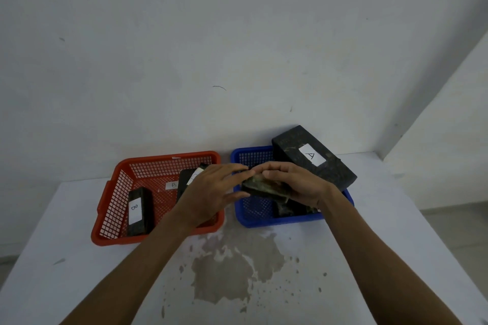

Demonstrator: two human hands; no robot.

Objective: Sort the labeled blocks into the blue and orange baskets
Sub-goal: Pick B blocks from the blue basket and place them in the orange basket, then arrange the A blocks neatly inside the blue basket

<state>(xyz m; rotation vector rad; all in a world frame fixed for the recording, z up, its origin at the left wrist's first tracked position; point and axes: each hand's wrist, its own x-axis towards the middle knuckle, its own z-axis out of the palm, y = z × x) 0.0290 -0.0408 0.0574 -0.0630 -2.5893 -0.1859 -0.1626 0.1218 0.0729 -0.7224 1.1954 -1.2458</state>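
Both hands hold one dark block (265, 187) over the blue basket (260, 219). The right hand (295, 183) grips the block from its right side, fingers curled over the top edge and thumb underneath. The left hand (211, 192) meets the block's left end, fingers extended over the top and thumb below; whether it grips or only touches cannot be told. The fingertips of the two hands nearly meet above the block. No label shows on the held block.

The blue basket sits on the bench (79, 272), right of centre. A large block marked A (314, 157) lies tilted across its far right rim. Another dark block (287, 210) lies inside, below the hands.

The orange basket (105, 219) stands just left of the blue one. It contains a block marked B (140, 211) at its near left and a second block (188, 179) partly hidden behind the left hand. A worn patch (232, 266) marks the near bench surface.
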